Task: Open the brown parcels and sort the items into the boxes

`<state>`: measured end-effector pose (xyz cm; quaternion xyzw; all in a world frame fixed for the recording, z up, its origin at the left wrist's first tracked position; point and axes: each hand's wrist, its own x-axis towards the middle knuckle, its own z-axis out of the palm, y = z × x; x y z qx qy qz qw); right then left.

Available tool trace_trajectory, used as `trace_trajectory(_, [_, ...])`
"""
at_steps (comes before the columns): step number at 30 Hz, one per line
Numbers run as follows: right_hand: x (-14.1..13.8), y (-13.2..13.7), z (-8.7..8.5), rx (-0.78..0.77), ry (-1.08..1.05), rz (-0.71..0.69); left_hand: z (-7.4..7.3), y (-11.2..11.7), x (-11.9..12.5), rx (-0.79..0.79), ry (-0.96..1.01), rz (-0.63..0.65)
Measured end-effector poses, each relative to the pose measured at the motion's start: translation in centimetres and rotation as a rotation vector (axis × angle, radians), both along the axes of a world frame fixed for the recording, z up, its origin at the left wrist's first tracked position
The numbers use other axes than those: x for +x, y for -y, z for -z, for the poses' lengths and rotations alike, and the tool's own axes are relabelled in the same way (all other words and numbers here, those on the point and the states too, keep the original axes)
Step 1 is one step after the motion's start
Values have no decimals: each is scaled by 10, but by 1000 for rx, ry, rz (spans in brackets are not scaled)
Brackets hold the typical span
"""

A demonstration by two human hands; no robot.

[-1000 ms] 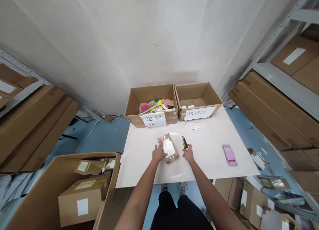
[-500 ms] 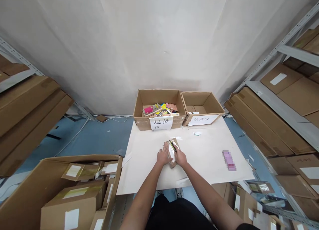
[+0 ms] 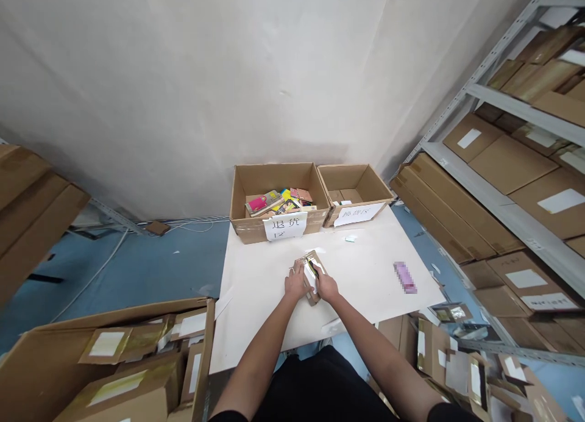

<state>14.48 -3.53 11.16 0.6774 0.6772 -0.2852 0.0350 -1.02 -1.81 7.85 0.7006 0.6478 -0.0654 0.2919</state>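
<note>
A small brown cardboard parcel (image 3: 314, 261) with clear tape and a white label lies on the white table (image 3: 256, 282) in front of me. My left hand (image 3: 295, 284) is closed on the parcel's left side and holds it down. In my right hand (image 3: 326, 286) is a yellow-and-black utility knife (image 3: 312, 268), its tip resting on top of the parcel.
Two open cartons stand at the table's far edge: the left one (image 3: 278, 196) holds colourful small packs, the right one (image 3: 354, 190) some flat items. A pink item (image 3: 404, 277) lies at the right. A big carton of parcels (image 3: 114, 367) sits lower left. Shelves of boxes line both sides.
One second ago my right hand was taking the knife off the table beside the parcel. It has since brought the knife onto the parcel. My view has shifted slightly.
</note>
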Motion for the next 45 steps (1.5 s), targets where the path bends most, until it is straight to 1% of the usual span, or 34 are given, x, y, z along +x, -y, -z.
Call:
trace_trajectory(3, [0,1,-8,-43,11,3,-3,0,-3,-4,14,-17])
trace_trajectory(7, [4,-1,-26,-80,37,-26,-3,3,-7,-4,30,-39])
trace_trajectory(9, [7,4,-35,-115,58,-38,-1,4,-8,-8,25,-52])
trace_trajectory(13, [22,32,-45,-177,104,-48,0,2,-5,-9,7,-52])
trace_trajectory(17, [42,64,-50,-248,149,-46,-3,-3,-2,-46,-25,-22])
trace_trajectory(19, [53,72,-53,-263,141,-32,-6,-4,-2,-61,-46,-6])
trace_trajectory(21, [66,75,-55,-226,89,-4,-7,-2,0,-42,-62,6])
trace_trajectory(23, [79,76,-55,-131,-17,96,-6,5,7,15,-90,-13])
trace_trajectory(24, [85,76,-54,-74,-92,191,-5,10,12,50,-111,-36])
trace_trajectory(26, [93,78,-50,18,-292,466,-3,19,25,98,-167,-98])
trace_trajectory(28, [97,81,-44,61,-545,757,-5,24,36,108,-211,-126])
trace_trajectory(29, [97,83,-42,71,-678,871,-7,23,40,108,-215,-112])
trace_trajectory(30, [96,84,-39,75,-803,956,-10,20,42,116,-207,-82])
trace_trajectory(31, [95,86,-37,73,-913,1011,-12,14,42,137,-189,-41])
trace_trajectory(33, [93,86,-34,43,-1075,1065,-17,-3,39,198,-137,52])
trace_trajectory(35, [91,85,-32,-9,-1155,1090,-17,-23,32,248,-85,127])
trace_trajectory(36, [91,83,-31,-28,-1167,1099,-15,-32,28,247,-68,155])
trace_trajectory(39, [90,76,-28,-43,-1110,1100,-2,-47,22,184,-62,206])
trace_trajectory(41, [90,69,-26,-44,-1000,1057,8,-46,23,155,-86,212])
trace_trajectory(42, [90,65,-26,-46,-927,1012,13,-43,25,151,-98,207])
trace_trajectory(45, [90,48,-26,-23,-664,786,22,-27,35,173,-103,166])
